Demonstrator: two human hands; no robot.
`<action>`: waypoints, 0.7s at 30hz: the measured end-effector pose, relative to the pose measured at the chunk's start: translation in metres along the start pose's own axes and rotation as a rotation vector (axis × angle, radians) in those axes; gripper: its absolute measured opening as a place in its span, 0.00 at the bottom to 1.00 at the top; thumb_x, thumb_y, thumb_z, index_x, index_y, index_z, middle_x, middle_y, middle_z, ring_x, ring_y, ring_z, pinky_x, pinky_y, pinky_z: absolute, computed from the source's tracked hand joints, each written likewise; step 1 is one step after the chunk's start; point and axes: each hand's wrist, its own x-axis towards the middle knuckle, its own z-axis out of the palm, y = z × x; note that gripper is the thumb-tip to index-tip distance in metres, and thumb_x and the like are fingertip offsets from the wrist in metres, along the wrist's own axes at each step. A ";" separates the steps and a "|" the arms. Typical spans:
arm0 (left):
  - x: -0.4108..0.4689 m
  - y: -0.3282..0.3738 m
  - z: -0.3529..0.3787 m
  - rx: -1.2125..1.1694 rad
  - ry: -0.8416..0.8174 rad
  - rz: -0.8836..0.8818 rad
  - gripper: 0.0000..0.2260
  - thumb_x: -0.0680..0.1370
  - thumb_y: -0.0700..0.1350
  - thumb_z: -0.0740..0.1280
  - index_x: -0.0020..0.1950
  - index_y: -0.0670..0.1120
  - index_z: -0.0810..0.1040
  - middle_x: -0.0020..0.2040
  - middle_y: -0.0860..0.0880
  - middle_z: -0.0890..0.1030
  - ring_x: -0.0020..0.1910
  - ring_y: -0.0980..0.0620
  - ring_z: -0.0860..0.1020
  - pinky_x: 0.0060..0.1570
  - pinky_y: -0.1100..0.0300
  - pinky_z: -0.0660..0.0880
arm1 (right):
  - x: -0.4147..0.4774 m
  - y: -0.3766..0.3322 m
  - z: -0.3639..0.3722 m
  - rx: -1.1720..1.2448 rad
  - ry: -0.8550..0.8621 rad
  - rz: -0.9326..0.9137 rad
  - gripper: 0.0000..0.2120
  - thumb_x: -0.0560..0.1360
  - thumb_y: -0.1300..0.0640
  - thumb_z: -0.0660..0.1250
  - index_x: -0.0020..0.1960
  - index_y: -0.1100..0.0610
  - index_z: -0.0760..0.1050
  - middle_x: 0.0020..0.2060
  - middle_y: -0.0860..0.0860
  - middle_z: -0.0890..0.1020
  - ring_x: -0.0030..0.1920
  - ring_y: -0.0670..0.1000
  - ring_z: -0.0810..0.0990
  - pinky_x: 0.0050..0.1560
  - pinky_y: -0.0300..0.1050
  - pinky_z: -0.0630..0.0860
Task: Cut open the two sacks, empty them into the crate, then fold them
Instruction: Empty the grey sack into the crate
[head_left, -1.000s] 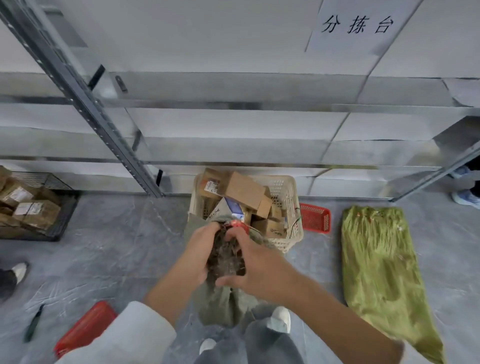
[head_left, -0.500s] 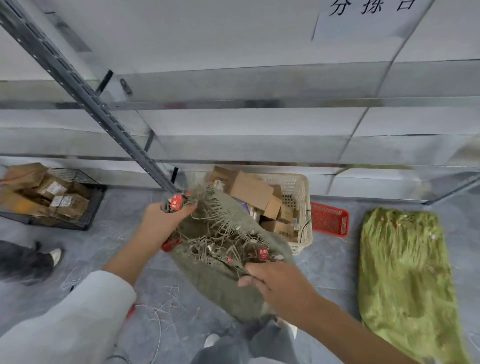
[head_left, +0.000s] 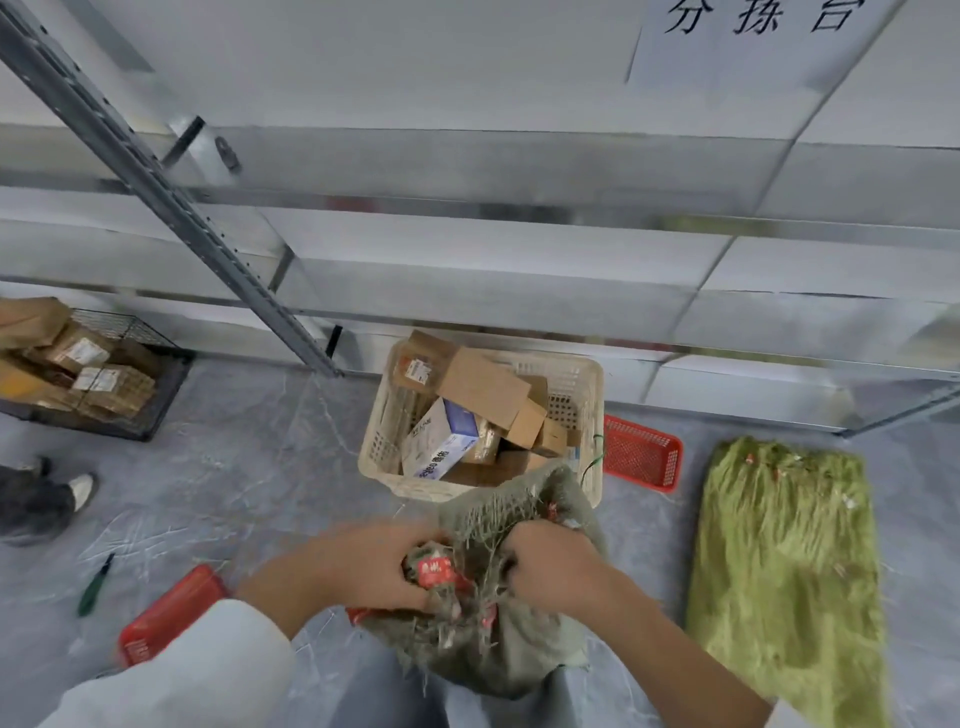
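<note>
Olive sack (head_left: 498, 649), mouth gripped by left hand (head_left: 363, 566), right hand (head_left: 556, 566), 6 o'clock of crate (head_left: 379, 447); folding step likely, flatten next.

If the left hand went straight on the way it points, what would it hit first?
The left hand would likely meet the right hand first, across the bunched sack both grip.
</note>
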 end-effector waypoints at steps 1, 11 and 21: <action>0.010 -0.004 0.007 0.090 -0.020 0.019 0.35 0.61 0.75 0.66 0.65 0.66 0.66 0.52 0.62 0.80 0.50 0.59 0.78 0.44 0.67 0.70 | 0.007 0.002 0.001 0.097 -0.029 -0.057 0.12 0.71 0.65 0.59 0.30 0.57 0.67 0.28 0.49 0.72 0.34 0.52 0.75 0.29 0.41 0.66; 0.190 -0.071 -0.016 -0.354 0.297 0.026 0.13 0.74 0.52 0.68 0.58 0.58 0.74 0.50 0.63 0.73 0.47 0.68 0.71 0.48 0.74 0.68 | 0.151 0.054 -0.036 0.611 0.395 0.176 0.14 0.74 0.65 0.62 0.51 0.50 0.79 0.39 0.40 0.80 0.39 0.38 0.77 0.36 0.31 0.69; 0.435 -0.118 -0.083 -0.668 0.253 -0.189 0.17 0.79 0.47 0.65 0.31 0.48 0.67 0.26 0.51 0.67 0.23 0.54 0.64 0.26 0.60 0.60 | 0.282 0.083 0.012 -0.022 0.678 0.170 0.47 0.65 0.44 0.74 0.78 0.43 0.53 0.75 0.50 0.60 0.76 0.54 0.55 0.73 0.58 0.55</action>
